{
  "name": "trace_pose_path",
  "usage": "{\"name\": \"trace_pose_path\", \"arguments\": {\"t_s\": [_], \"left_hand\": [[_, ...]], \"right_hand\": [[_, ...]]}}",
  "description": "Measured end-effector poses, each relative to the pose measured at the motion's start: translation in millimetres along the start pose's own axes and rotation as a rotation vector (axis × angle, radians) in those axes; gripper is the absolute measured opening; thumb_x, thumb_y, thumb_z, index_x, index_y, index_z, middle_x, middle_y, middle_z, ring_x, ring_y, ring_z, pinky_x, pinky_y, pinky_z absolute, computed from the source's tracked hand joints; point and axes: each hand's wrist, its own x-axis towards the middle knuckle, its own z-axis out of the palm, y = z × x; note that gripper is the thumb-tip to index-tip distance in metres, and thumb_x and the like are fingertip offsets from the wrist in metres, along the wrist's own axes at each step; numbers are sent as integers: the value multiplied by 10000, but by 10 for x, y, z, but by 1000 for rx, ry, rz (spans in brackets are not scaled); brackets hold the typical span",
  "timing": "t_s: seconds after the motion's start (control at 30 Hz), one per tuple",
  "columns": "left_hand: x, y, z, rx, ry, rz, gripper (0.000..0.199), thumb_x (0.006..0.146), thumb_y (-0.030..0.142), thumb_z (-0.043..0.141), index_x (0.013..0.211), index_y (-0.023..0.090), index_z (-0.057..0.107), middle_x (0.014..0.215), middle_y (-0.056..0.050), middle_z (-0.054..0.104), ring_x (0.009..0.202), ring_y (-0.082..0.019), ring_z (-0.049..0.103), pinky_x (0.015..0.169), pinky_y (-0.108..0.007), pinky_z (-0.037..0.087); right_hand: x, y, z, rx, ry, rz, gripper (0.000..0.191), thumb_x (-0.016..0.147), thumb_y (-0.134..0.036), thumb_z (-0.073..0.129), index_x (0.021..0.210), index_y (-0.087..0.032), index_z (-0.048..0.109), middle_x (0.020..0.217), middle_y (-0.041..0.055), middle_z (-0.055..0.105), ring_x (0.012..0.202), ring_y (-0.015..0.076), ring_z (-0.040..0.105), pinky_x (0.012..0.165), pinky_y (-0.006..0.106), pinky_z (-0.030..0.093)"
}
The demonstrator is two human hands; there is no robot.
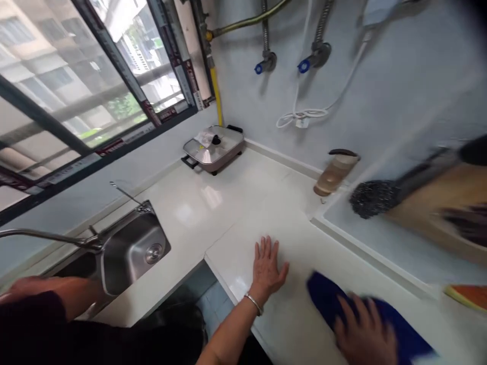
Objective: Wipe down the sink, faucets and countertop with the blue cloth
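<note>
My left hand [267, 269] rests palm down on the white countertop [243, 223], fingers stretched out and slightly apart, with a bracelet [254, 303] on the wrist. It holds nothing. Farther right, my right hand [367, 332] lies on a dark blue cloth [327, 291], its fingers spread over the fabric. Hand and cloth are both blurred. The cloth is flat against the counter, partly hidden under the hand.
At left, another person's forearm [76, 294] reaches over the steel sink [133, 248]. An electric pan [216, 147] stands in the far corner. A brown object [335, 172] leans on the wall. A black scourer [375, 197] and an orange item [470, 295] are at right.
</note>
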Motion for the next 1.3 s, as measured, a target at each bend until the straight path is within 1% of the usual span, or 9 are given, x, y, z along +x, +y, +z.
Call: {"name": "trace_pose_path", "arguments": {"t_s": [0.17, 0.27, 0.37, 0.43, 0.6, 0.7, 1.0, 1.17, 1.3], "left_hand": [[-154, -59, 2, -301, 188, -106, 578, 977, 421, 308, 1485, 146, 336, 1627, -160, 282, 1543, -258, 108, 1262, -572, 206], [-410, 10, -54, -434, 275, -234, 555, 989, 414, 279, 1485, 175, 343, 1625, -134, 305, 1536, -223, 160, 1272, -518, 208], [-732, 158, -83, -380, 285, -115, 533, 985, 386, 320, 1485, 204, 347, 1612, -121, 342, 1530, -228, 195, 1265, -542, 223], [-942, 296, -12, -321, 191, 42, 521, 983, 350, 337, 1486, 216, 347, 1598, -127, 368, 1516, -234, 247, 1253, -561, 249], [-1384, 756, 457, -217, -62, 225, 529, 988, 268, 308, 1515, 263, 271, 1624, -112, 314, 1520, -227, 231, 1245, -591, 245], [-1537, 1109, 680, -143, -195, 342, 571, 980, 279, 327, 1536, 251, 200, 1647, -121, 246, 1538, -250, 151, 1234, -622, 241], [-1615, 2220, 1076, -77, -828, 929, 793, 893, 357, 520, 1552, 206, 106, 1671, -131, 108, 1542, -304, 46, 1240, -588, 229], [-1714, 2617, 1189, -155, -1033, 1159, 802, 888, 471, 536, 1547, 229, 149, 1667, -124, 104, 1537, -310, 85, 1246, -537, 240], [-1676, 2749, 1139, -262, -1090, 1274, 721, 926, 522, 446, 1542, 291, 150, 1670, -75, 80, 1537, -309, 70, 1242, -552, 233]], "right_hand": [[1039, -734, -97, -22, -96, 26, 533, 934, -342, 376, 1438, -215, 493, 1541, 109, 414, 1469, 393, 215, 1145, 646, 207], [1159, -1079, -209, 85, -181, -45, 557, 947, -402, 391, 1476, -234, 442, 1586, 93, 351, 1480, 417, 162, 1157, 663, 145], [818, -1186, -286, 219, -267, -225, 569, 954, -432, 394, 1501, -276, 392, 1636, 51, 239, 1507, 391, 74, 1188, 647, 60], [496, -1107, -324, 295, -297, -314, 590, 948, -381, 411, 1526, -288, 335, 1650, 36, 189, 1520, 361, 10, 1203, 630, 18], [-212, -536, -484, 390, -248, -384, 666, 920, -248, 433, 1557, -284, 239, 1662, 19, 110, 1524, 316, -58, 1228, 597, 28], [-613, -120, -580, 377, -181, -276, 656, 936, -275, 438, 1556, -310, 228, 1661, -1, 98, 1528, 311, 4, 1234, 583, 62], [-1936, 855, -696, 76, 146, 91, 672, 929, -390, 498, 1545, -258, 266, 1607, 48, 308, 1507, 286, 169, 1218, 521, 191], [-2659, 1071, -783, -16, 180, 193, 697, 919, -454, 521, 1540, -241, 287, 1609, 70, 303, 1493, 306, 223, 1178, 534, 295], [-2959, 1014, -763, -52, 174, 294, 702, 913, -466, 520, 1544, -278, 277, 1619, 71, 275, 1486, 327, 245, 1135, 556, 361]]}}
